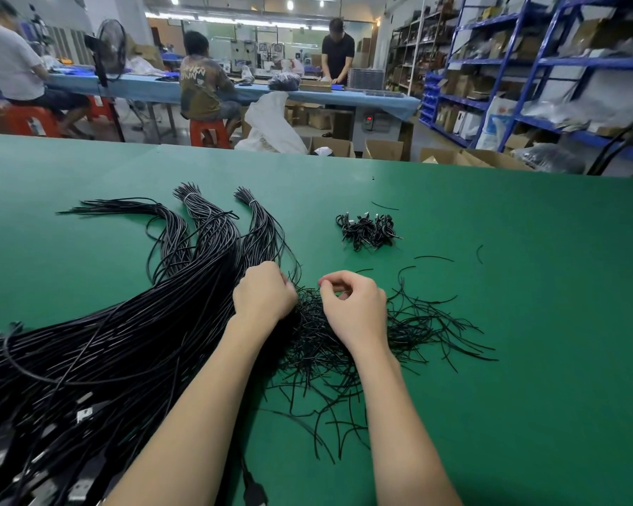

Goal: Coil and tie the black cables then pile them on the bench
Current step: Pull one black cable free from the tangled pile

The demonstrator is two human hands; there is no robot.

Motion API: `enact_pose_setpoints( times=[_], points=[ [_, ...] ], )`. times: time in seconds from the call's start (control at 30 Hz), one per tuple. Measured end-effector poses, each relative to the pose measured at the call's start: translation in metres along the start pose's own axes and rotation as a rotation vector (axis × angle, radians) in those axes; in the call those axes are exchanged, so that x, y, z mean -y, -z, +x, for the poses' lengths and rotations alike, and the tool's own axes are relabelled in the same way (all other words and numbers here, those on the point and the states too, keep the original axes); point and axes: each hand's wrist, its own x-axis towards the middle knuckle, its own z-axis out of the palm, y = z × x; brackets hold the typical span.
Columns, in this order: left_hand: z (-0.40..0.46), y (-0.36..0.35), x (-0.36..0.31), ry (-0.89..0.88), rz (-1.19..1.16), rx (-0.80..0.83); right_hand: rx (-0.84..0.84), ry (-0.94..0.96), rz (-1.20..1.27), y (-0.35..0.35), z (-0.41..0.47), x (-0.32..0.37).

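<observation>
We see a green bench carrying a large spread of long black cables at left, a loose heap of short black ties near the middle, and a small pile of coiled cables farther back

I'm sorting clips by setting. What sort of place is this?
Probably a small cable assembly workshop. Bundles of black cables lie on a green bench, other workers sit at a long blue table, and blue racks hold boxes of stock.

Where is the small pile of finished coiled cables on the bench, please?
In the head view, the small pile of coiled cables lies on the green bench, beyond the right hand.
</observation>
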Motion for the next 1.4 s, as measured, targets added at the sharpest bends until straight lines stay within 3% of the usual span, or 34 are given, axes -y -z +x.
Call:
enact_pose_setpoints(
  times=[0.1, 0.27, 0.37, 0.6, 0.7, 0.83, 0.93, 1.07, 1.17, 1.23, 1.4],
  points=[
    [0.005, 0.004, -0.009, 0.012, -0.352, -0.043, 0.064, 0.012, 0.148, 0.001, -0.001, 0.006],
    [0.006, 0.018, -0.024, 0.190, -1.139, 0.170, 0.300, -0.073, 0.304, 0.005, -0.001, 0.018],
    [0.006, 0.023, -0.024, 0.182, -1.347, 0.174, 0.429, -0.156, 0.478, 0.009, 0.000, 0.022],
    [0.000, 0.026, -0.030, 0.065, -1.309, 0.301, 0.476, -0.162, 0.658, 0.020, -0.001, 0.023],
    [-0.001, 0.027, -0.030, 0.000, -1.125, 0.368, 0.258, -0.184, 0.917, 0.023, 0.002, 0.030],
    [-0.006, 0.032, -0.027, -0.178, -0.911, 0.674, -0.052, -0.340, 1.192, 0.041, 0.015, 0.023],
    [-0.013, 0.032, -0.027, -0.335, -0.759, 0.848, -0.120, -0.425, 1.224, 0.050, 0.015, 0.011],
    [-0.017, 0.033, -0.032, -0.316, -0.852, 0.890, -0.165, -0.448, 1.244, 0.056, 0.016, 0.005],
    [-0.017, 0.034, -0.033, -0.367, -0.781, 0.941, -0.164, -0.436, 1.286, 0.058, 0.017, 0.007],
    [-0.020, 0.031, -0.035, -0.383, -0.766, 0.930, -0.219, -0.389, 1.187, 0.058, 0.018, 0.010],
    [-0.016, 0.028, -0.040, -0.321, -0.842, 0.699, -0.421, -0.127, 0.401, 0.069, 0.015, 0.000]
  ],
)
